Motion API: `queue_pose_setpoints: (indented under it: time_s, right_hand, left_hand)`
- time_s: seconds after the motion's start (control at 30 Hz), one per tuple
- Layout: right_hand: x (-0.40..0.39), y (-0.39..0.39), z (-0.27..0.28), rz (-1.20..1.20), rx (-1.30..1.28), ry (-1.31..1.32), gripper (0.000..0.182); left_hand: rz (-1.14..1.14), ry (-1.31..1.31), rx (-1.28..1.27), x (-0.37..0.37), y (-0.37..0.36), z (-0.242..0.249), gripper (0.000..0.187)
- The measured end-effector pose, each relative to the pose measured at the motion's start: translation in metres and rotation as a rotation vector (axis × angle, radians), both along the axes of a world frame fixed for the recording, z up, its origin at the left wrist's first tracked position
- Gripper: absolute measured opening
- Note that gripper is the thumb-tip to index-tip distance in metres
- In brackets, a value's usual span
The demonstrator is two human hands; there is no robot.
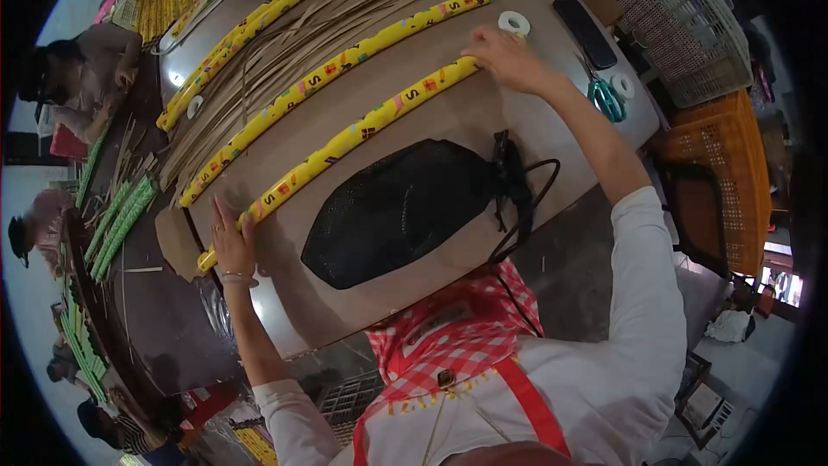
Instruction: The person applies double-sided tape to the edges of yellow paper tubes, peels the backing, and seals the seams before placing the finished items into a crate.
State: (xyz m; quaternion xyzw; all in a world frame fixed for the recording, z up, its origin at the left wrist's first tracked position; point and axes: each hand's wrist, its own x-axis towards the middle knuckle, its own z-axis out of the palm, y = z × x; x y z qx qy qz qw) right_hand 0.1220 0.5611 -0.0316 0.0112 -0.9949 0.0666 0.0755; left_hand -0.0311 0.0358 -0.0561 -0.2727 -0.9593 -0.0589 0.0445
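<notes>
A long yellow tube (366, 132) wrapped in patterned film lies slantwise across the table before me. My left hand (233, 243) rests over its lower left part, fingers stretched out past the tube and thumb beside it. The yellow end of the tube shows beyond that hand. At the upper right end, my right hand (511, 59) has its fingers closed around the tube's tip, which they partly hide. A white roll of tape (515, 23) lies just beyond the right hand. Parallel to this tube lies a second yellow tube (332, 69).
A black mesh bag (401, 211) with cords lies close to me. Thin brown strips (285, 60) and another yellow tube (259, 22) lie farther back. Right are a phone (585, 32), teal scissors (606, 101) and an orange crate (716, 181). People sit left, near green tubes (125, 224).
</notes>
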Motion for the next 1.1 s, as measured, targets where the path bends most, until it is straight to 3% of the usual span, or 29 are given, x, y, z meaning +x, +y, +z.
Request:
queue_pose_setpoints:
  time_s: [0.07, 0.23, 0.3, 0.43, 0.53, 0.6, 0.7, 0.77, 0.87, 1.0, 1.07, 1.1]
  right_hand:
    - [-0.010, 0.011, -0.011, 0.036, -0.006, 0.026, 0.031]
    - [-0.009, 0.016, -0.007, 0.142, 0.022, 0.076, 0.032]
    - [-0.012, 0.012, 0.000, 0.038, -0.085, -0.075, 0.035]
    - [0.012, 0.006, 0.019, 0.112, -0.085, -0.127, 0.035]
    - [0.033, 0.001, 0.015, 0.025, 0.049, -0.312, 0.043]
    - [0.041, 0.002, -0.003, -0.070, -0.053, -0.066, 0.057]
    - [0.040, -0.028, 0.001, -0.033, -0.078, 0.091, 0.061]
    - [0.028, -0.053, -0.010, 0.043, 0.036, 0.159, 0.058]
    - [0.021, -0.079, -0.017, 0.151, 0.134, 0.062, 0.055]
    - [0.044, -0.052, -0.019, 0.032, 0.191, 0.116, 0.056]
    - [0.067, -0.015, -0.021, -0.186, 0.111, 0.025, 0.055]
    - [0.080, 0.002, -0.025, -0.257, 0.267, 0.042, 0.055]
  left_hand:
    - [-0.081, 0.033, 0.098, -0.015, -0.001, -0.005, 0.063]
    - [-0.034, -0.060, 0.113, -0.028, 0.004, -0.001, 0.063]
    - [-0.026, -0.121, 0.129, -0.031, 0.005, 0.003, 0.062]
    - [-0.050, -0.142, 0.074, -0.028, -0.008, 0.003, 0.061]
    - [-0.052, -0.080, 0.017, -0.013, 0.000, 0.006, 0.062]
    - [-0.008, -0.015, -0.003, -0.011, 0.002, 0.003, 0.062]
    - [-0.008, -0.028, 0.026, -0.010, 0.000, 0.001, 0.062]
    - [-0.021, -0.039, 0.022, -0.012, -0.002, -0.001, 0.062]
    - [-0.015, -0.043, -0.027, -0.023, -0.008, -0.008, 0.062]
    - [-0.001, -0.080, -0.026, -0.020, -0.004, -0.003, 0.063]
    - [-0.027, -0.068, -0.005, -0.022, -0.006, -0.004, 0.062]
    - [-0.037, -0.061, 0.006, -0.022, -0.007, -0.005, 0.062]
